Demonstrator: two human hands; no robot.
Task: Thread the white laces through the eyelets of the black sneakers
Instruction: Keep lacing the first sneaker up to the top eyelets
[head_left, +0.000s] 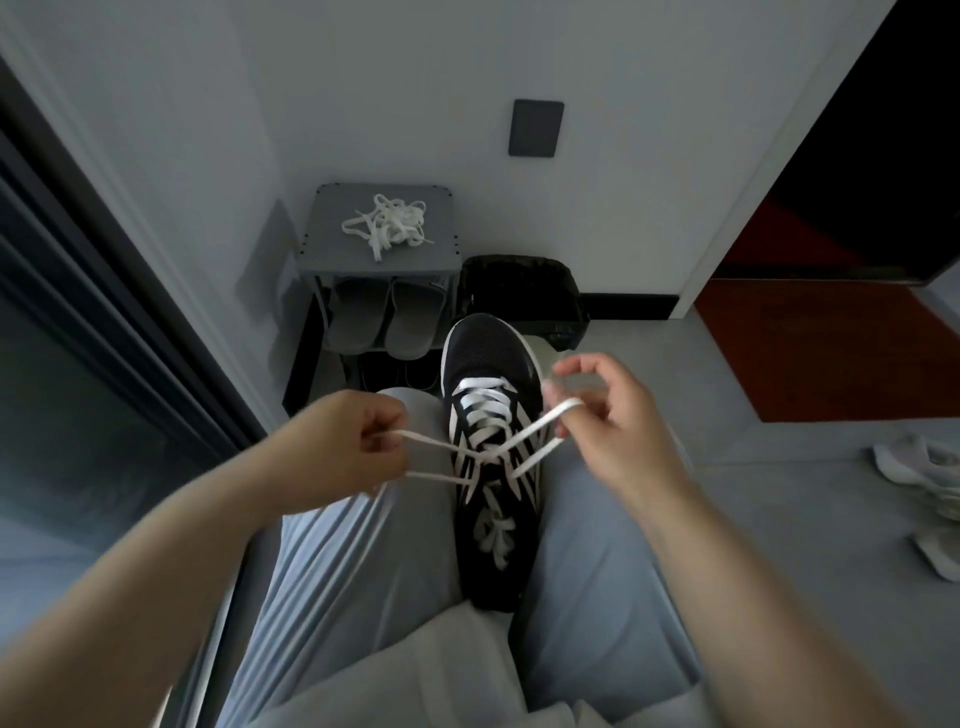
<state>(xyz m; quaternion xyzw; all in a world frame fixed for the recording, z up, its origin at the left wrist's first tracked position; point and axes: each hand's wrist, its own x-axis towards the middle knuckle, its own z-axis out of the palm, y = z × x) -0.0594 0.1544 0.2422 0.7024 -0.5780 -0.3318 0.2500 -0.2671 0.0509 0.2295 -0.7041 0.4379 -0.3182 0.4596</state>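
Left hand (353, 441): fingers were curled, pinching two strands of the white lace (483, 410) and drawing them out to the left of the shoe.
Right hand (602, 415): thumb and fingers were closed on the other end of the same lace, which looped round a finger and ran back down to the shoe.
Sneaker (485, 348): the black shoe lay on the person's lap between the thighs, toe pointing away, between the two hands.
Done: the lace crossed the tongue in several rows from the toe end up, and both ends came out near the top eyelets, so this shoe looked almost fully laced.
Left: snugging or tying off these ends seemed to be what remained here; whether every top eyelet was filled could not be told.
Second lace (387, 228): it lay in a loose tangle on the grey stool (332, 260) ahead, well apart from the hands, so a second shoe probably remained to be laced.
Second sneaker: not clearly visible.
Under the stool: a pair of grey slippers (387, 322).
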